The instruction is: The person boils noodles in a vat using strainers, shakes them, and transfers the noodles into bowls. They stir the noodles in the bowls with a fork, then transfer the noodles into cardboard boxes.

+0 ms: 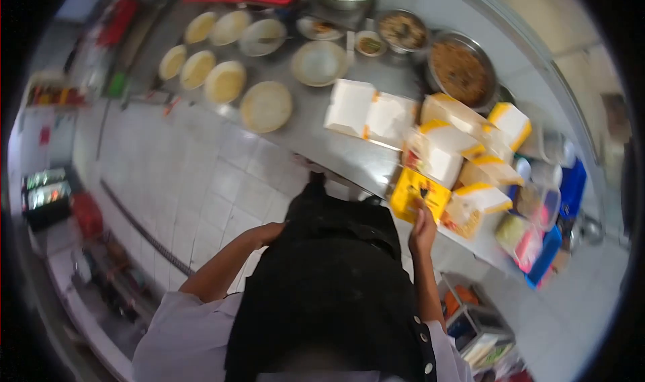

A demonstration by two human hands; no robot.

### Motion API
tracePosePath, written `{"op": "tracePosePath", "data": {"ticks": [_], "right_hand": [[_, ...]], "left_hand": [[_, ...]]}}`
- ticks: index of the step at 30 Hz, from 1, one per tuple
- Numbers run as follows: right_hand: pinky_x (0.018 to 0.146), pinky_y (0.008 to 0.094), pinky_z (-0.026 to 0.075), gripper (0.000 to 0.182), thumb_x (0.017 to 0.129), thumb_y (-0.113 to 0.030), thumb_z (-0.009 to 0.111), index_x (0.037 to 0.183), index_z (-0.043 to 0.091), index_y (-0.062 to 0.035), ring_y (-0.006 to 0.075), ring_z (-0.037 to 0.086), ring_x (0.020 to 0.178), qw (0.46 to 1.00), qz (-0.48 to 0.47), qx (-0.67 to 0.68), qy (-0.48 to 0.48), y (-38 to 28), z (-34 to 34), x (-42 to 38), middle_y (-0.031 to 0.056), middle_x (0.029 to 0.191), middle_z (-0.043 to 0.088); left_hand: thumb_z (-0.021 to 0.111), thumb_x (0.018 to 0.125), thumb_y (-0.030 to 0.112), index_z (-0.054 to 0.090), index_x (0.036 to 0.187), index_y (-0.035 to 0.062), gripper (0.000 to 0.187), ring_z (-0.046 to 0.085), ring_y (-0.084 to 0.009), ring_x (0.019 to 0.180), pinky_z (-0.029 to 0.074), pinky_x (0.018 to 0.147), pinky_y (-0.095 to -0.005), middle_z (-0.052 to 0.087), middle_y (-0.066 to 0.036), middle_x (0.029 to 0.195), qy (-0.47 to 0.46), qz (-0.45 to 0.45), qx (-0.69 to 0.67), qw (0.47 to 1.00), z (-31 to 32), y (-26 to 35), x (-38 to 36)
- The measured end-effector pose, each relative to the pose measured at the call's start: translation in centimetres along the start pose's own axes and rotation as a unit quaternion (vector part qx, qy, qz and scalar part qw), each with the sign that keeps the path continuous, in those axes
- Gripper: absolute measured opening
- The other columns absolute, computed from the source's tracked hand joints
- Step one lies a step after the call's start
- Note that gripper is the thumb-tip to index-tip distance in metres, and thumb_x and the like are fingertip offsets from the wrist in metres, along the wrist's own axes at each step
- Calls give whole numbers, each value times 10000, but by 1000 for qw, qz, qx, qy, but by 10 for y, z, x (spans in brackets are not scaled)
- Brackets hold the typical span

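Observation:
My right hand [423, 229] is at the front edge of the steel counter, its fingers on the yellow printed lid of a takeaway box [408, 188]. The fingers look closed on that lid, though blur hides the exact grip. Beside it, an open takeaway box [463, 222] has food inside. More open boxes with white insides crowd behind, among them a flat unfolded one [392, 120]. My left hand [271, 234] hangs by the side of my black apron [322, 281], away from the counter; the apron's edge covers its fingers.
Several bowls [267, 106] line the left part of the steel counter [366, 163]. Metal bowls of food, one with brown minced filling [460, 71], stand at the back. Plastic containers [541, 204] and a blue basket [545, 254] sit at right. A hose [144, 231] lies on the tiled floor.

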State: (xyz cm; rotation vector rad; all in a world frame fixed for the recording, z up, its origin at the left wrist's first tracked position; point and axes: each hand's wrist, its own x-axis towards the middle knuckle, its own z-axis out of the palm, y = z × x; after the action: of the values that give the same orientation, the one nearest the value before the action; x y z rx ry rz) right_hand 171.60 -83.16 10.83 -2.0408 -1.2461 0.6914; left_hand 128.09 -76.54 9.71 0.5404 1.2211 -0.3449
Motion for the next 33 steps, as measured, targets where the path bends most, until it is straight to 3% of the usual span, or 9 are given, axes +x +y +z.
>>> {"op": "tracePosePath", "data": {"ticks": [2,6,7,9,12,14,17,22,33], "right_hand": [[1003,370,440,344,1034,-162,397,1194,627,37,291,619,1119,998,8,60,3,-7,-3,-2,189,1165,670],[933,356,454,387,1057,-237,366,1067,643,33,269,626,1001,999,23,24,6,-23,-21,9,165,1033,678],[900,355,464,396,1060,-257,368,1044,642,28,258,627,957,1000,11,17,16,-18,-21,12,154,986,674],[830,353,478,417,1064,-294,368,1000,636,19,233,621,872,999,2,11,34,-10,-24,22,132,899,660],[751,344,482,433,1074,-319,355,973,611,15,198,609,795,999,29,1,38,-24,-22,37,114,829,641],[733,342,490,439,1078,-332,348,1001,597,22,199,616,782,999,3,-44,20,-14,-20,44,116,846,644],[712,346,497,439,1079,-337,346,1019,585,26,202,622,768,997,56,-38,23,-16,-15,49,115,879,649],[710,348,496,444,1080,-340,346,1003,575,33,203,629,760,995,85,-15,52,-47,-3,45,124,892,654],[811,326,532,460,1070,-389,380,999,607,4,199,662,836,989,110,79,63,-36,4,71,113,900,665]], "left_hand": [[418,1015,529,491,1415,45,632,553,-238,1221,461,1007,-363,535,-154,1399,-9,-51,56,997,-9,14,-36],[512,987,424,668,1195,61,447,660,-192,1024,533,822,-320,645,-146,1232,-21,36,70,997,-82,55,-67],[576,943,319,713,1043,75,297,684,-165,874,537,736,-310,695,-94,1052,57,119,20,991,-117,61,-66],[531,986,347,667,1024,74,307,645,-164,801,535,705,-316,663,-37,925,279,215,-15,936,-199,76,-42],[537,981,353,569,1201,50,376,625,-165,852,545,708,-317,627,-67,1040,452,335,-191,804,-261,134,-31],[530,989,364,550,1227,43,400,623,-170,881,561,724,-331,619,-80,1069,458,352,-208,790,-290,162,-20],[484,1024,351,522,1266,23,410,639,-217,962,608,805,-379,618,-124,1102,334,346,-293,826,-294,199,-16],[457,1038,327,521,1259,-10,407,668,-243,1008,615,769,-363,624,-142,1164,341,361,-292,817,-305,194,5],[454,1049,327,592,1172,-16,390,698,-167,845,605,740,-320,688,-99,991,338,435,-158,820,-215,217,-59]]}}
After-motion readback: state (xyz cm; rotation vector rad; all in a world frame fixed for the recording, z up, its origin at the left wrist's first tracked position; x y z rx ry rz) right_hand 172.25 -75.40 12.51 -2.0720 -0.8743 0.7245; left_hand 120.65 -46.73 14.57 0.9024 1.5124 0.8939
